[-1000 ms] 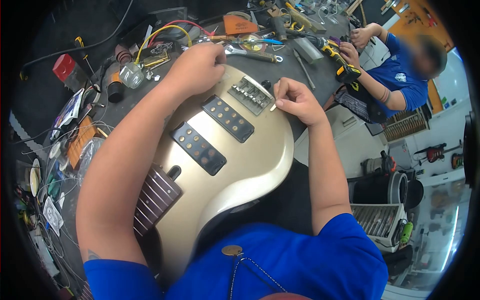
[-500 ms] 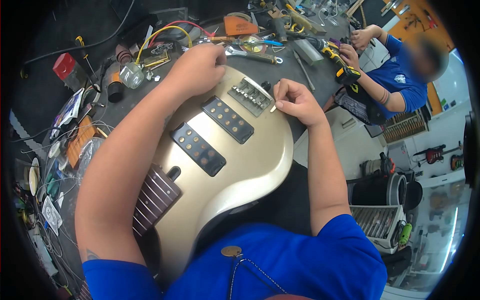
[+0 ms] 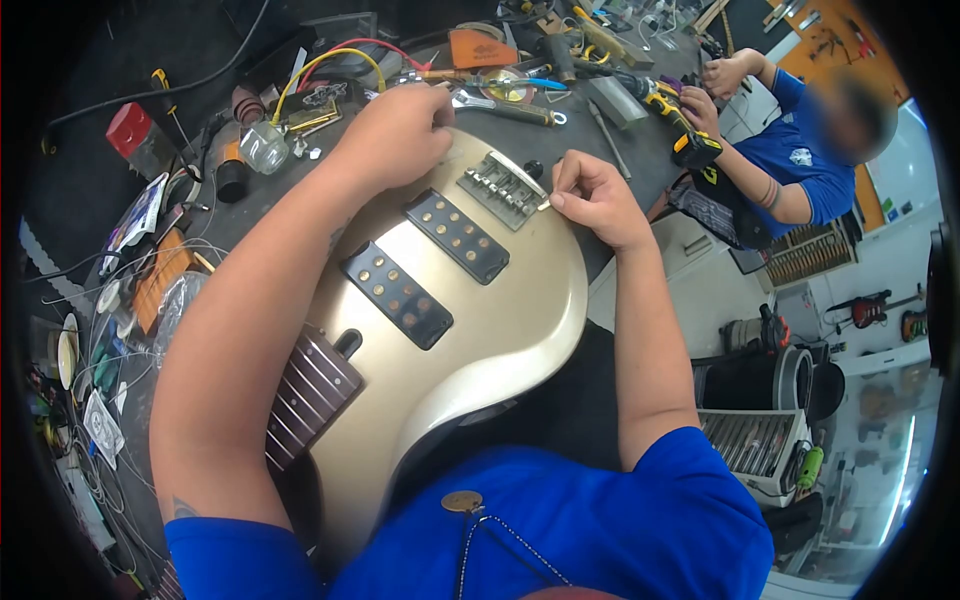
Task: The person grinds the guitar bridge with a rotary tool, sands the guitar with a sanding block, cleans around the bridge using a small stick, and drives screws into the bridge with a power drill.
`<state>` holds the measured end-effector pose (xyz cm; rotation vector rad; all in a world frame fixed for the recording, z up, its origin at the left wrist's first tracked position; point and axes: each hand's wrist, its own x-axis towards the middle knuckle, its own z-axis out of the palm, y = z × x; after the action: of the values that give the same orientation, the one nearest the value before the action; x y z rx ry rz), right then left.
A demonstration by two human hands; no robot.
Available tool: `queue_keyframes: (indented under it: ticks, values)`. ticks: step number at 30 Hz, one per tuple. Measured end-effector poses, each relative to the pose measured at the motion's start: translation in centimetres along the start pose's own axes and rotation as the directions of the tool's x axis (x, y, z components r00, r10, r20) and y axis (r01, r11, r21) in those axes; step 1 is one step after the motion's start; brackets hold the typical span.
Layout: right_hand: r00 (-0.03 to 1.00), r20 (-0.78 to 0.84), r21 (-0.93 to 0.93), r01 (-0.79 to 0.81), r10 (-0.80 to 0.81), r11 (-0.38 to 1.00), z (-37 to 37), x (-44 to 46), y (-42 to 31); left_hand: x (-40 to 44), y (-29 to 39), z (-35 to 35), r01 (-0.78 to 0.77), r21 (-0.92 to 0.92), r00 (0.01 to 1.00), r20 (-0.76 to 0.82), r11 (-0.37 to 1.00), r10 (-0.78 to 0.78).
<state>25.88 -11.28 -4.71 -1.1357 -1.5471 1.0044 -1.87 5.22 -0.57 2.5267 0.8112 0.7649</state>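
Observation:
A gold guitar body (image 3: 480, 340) with two black pickups lies in front of me, its fretted neck (image 3: 312, 392) at the lower left. The metal bridge (image 3: 503, 190) sits near the body's far edge. My right hand (image 3: 598, 203) is beside the bridge's right end, thumb and forefinger pinched on a small pale strip (image 3: 545, 205). My left hand (image 3: 402, 135) rests at the body's upper left edge, fingers curled; whatever they may hold is hidden. A black knob (image 3: 534, 169) shows between the bridge and my right hand.
An adjustable wrench (image 3: 508, 110), a glass jar (image 3: 263, 149), an orange block (image 3: 481, 49) and cables lie on the dark bench beyond the guitar. At the right, a person in blue (image 3: 790, 150) works near a yellow drill (image 3: 672, 112). Loose strings lie at the left.
My right hand has shifted very slightly, and the pale strip has moved up a little toward the bridge's end. My left hand has barely moved.

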Motion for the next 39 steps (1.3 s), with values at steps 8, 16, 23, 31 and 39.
queue_keyframes:
  ticks: [8, 16, 23, 31, 39]
  values:
    - [0.994, -0.092, 0.003, 0.053, -0.052, 0.999, -0.3, -0.1, 0.7, 0.1, -0.4, 0.1, 0.0, 0.01, 1.0, 0.02, 1.0, 0.0]
    - [0.999, -0.004, 0.002, 0.038, -0.038, 0.999, 0.5, 0.0, 0.0, 0.2, -0.3, 0.2, 0.014, 0.024, 0.999, 0.03, 1.0, -0.014]
    - [0.998, -0.03, 0.026, 0.052, -0.051, 0.998, 0.4, 0.0, 0.3, 0.1, -0.3, 0.1, 0.018, 0.011, 1.0, 0.024, 1.0, -0.018]
    - [0.984, -0.158, 0.29, 0.128, -0.084, 0.948, -0.9, 0.2, 1.8, 0.1, -0.2, 0.0, 0.025, 0.001, 0.999, 0.031, 1.0, -0.025]
    - [0.99, -0.137, 0.253, 0.057, -0.022, 0.966, -0.6, -0.3, 1.7, 0.2, -0.5, 0.3, 0.006, 0.004, 1.0, 0.019, 1.0, -0.006]
